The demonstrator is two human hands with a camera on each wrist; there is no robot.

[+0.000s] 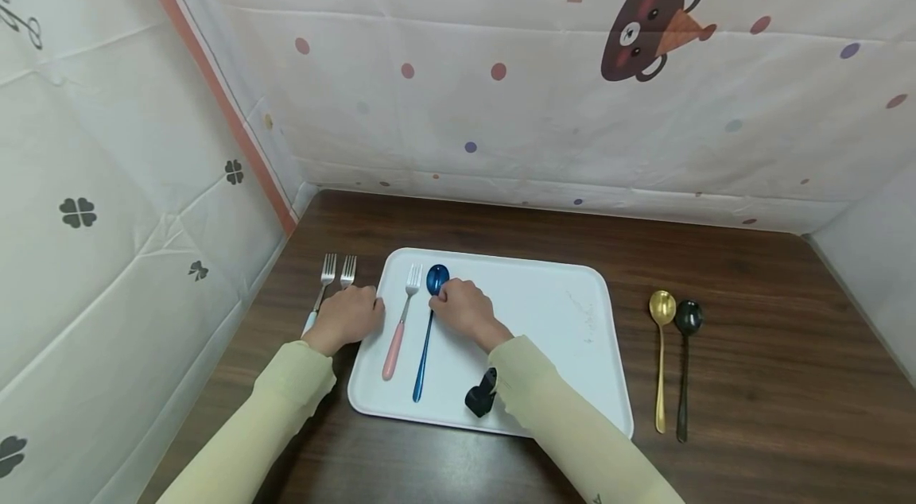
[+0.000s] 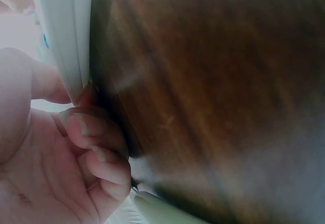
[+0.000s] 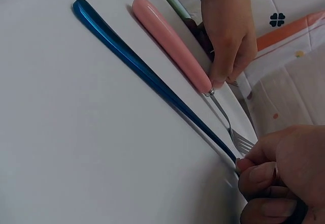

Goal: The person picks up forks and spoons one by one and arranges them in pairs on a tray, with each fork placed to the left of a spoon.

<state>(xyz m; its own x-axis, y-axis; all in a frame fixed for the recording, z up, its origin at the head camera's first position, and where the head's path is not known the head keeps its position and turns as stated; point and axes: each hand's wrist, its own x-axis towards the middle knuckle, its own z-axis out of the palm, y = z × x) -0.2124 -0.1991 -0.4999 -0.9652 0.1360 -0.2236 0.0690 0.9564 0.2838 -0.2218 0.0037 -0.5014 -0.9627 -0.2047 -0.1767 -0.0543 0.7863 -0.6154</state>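
Observation:
A white tray (image 1: 544, 313) lies on the wooden table, carrying a fork with a pink handle (image 1: 393, 351) and a blue spoon (image 1: 422, 361) side by side. My left hand (image 1: 351, 319) grips the tray's left rim, thumb above and curled fingers below the edge in the left wrist view. With thumb and fingers, my right hand (image 1: 465, 307) pinches the blue spoon at its thin neck, just below the bowl. In the right wrist view the spoon's handle (image 3: 137, 71) slants across the white tray surface, beside the pink fork handle (image 3: 172, 43).
Two forks (image 1: 328, 269) lie left of the tray, partly hidden by the left hand. Right of it are a gold spoon (image 1: 661, 361) and a black spoon (image 1: 685, 369). Printed cloth (image 1: 429, 106) walls the back and left sides. A black device (image 1: 481, 397) is at the right wrist.

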